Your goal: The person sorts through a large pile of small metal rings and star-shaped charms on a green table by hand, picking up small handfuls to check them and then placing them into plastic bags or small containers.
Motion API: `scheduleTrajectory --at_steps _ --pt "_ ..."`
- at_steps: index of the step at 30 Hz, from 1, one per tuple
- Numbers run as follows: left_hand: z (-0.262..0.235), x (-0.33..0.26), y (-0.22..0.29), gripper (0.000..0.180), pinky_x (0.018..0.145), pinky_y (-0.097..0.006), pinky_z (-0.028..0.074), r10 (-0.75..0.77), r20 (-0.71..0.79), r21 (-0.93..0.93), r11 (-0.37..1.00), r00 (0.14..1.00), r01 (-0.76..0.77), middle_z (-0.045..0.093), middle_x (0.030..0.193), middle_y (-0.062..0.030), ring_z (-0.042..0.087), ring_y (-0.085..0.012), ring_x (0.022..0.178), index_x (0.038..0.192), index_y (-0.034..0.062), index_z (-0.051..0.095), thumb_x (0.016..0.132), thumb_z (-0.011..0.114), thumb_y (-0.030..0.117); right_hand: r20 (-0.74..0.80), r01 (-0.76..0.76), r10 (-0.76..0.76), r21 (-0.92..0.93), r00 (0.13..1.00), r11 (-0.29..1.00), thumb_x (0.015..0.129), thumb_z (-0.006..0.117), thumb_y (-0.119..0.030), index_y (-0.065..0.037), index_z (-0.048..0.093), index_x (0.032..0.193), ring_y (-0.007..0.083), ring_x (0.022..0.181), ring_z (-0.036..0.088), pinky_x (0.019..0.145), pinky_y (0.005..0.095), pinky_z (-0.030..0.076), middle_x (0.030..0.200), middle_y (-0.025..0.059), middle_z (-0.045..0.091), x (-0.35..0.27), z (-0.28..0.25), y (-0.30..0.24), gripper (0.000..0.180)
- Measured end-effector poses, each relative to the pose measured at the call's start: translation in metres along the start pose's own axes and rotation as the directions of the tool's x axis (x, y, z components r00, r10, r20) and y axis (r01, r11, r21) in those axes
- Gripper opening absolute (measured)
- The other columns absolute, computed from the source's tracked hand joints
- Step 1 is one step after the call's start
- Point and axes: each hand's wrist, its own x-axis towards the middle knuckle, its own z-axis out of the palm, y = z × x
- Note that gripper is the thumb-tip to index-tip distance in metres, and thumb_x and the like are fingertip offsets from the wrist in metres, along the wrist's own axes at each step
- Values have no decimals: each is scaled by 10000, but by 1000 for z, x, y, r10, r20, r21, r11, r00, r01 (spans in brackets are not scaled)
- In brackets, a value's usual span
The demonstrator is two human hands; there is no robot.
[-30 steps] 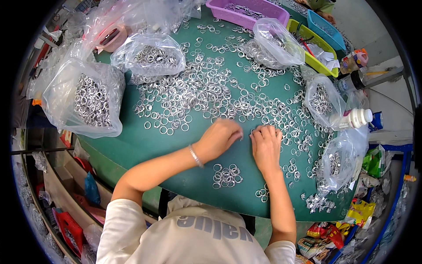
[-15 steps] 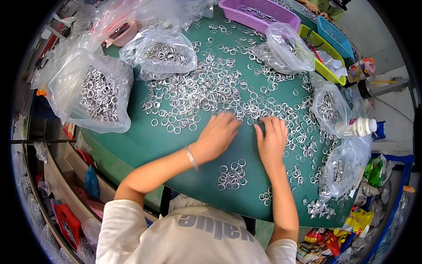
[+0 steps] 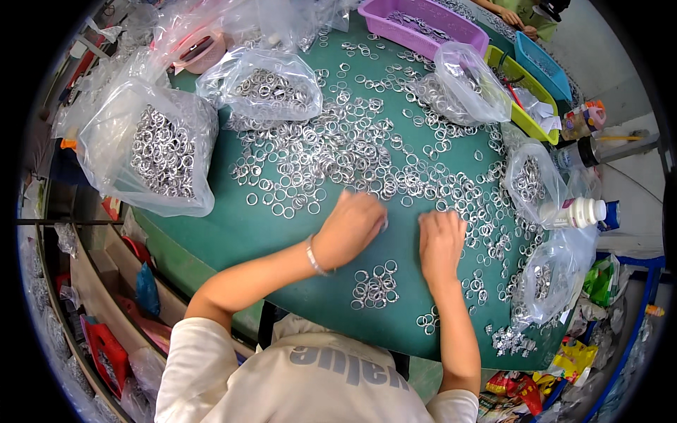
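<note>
My left hand is curled above the green tabletop, just in front of a broad heap of silver rings. A bit of shiny metal, apparently one of these rings, shows at its fingertips. To its right, my right hand has its fingers bent and drawn together; whatever they may hold is hidden. More loose rings lie along that hand's right side. Nearer to me, between my forearms, sits a small separate pile of rings. A few rings lie beside my right forearm.
Clear plastic bags of rings stand at the left, back and right. Purple, lime and blue baskets line the far right, near another person's hands. A white bottle lies at the right edge.
Both hands have drawn back toward me from the heap's near edge. Their fingers have curled in, and shiny metal now shows at my left fingertips.
</note>
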Motion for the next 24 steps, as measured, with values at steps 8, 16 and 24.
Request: scheduleTrajectory --at_steps 8,16,24 --pt "8 -65 18 190 735 -388 421 62 181 -132 991 982 -38 577 920 -83 559 -266 840 989 56 632 800 649 49 186 56 -132 368 974 928 772 696 -91 -11 641 915 278 897 534 767 407 410 927 97 588 -8 -34 -32 174" --pt "13 10 -23 206 781 -368 366 -57 -165 199 976 985 90 521 973 -86 492 -258 933 988 49 599 782 600 42 -120 20 4 198 993 980 799 665 -57 -35 618 855 285 824 529 774 388 392 861 90 579 57 24 -26 76" --pt "9 0 -28 156 768 -365 361 -17 -41 282 959 999 28 524 946 -78 501 -247 914 936 57 605 783 630 43 386 -149 -53 476 921 867 766 701 -65 -28 617 795 296 773 553 730 400 413 758 101 590 -1 -8 -32 96"
